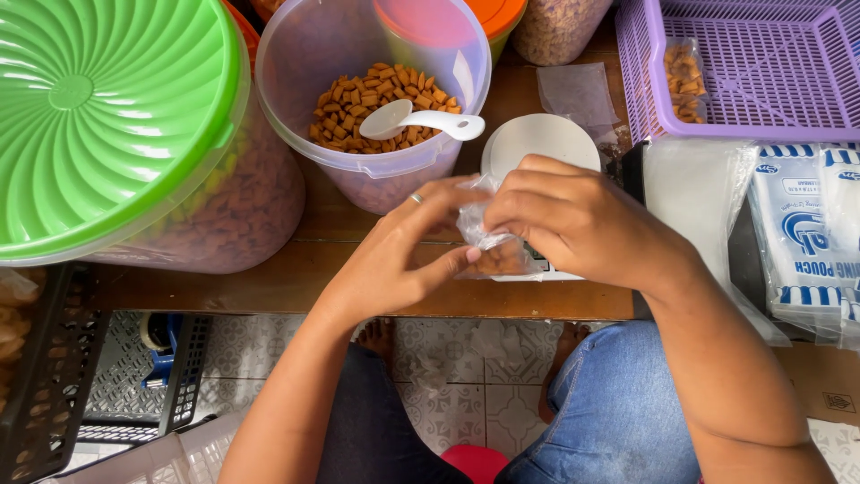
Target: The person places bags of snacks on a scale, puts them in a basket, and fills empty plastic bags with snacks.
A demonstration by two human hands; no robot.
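Bag (pixel 488 240), small, clear, middle of frame: left hand (pixel 394 255) and right hand (pixel 573 220) both pinch it, over scale (pixel 542 143). Tub (pixel 376 170) with scoop (pixel 421 118) just above, close for filling.

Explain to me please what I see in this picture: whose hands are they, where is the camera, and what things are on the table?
There is one picture only, taken by a camera worn on a person's head, looking down. There is no machine; both hands are that person's own. The left hand and the right hand together hold a small clear plastic bag with brown snack pieces inside, just above a white kitchen scale. On the wooden table stand an open clear tub of brown snacks with a white scoop in it, a big container with a green lid, a purple basket holding one filled bag, and a pack of empty pouches.
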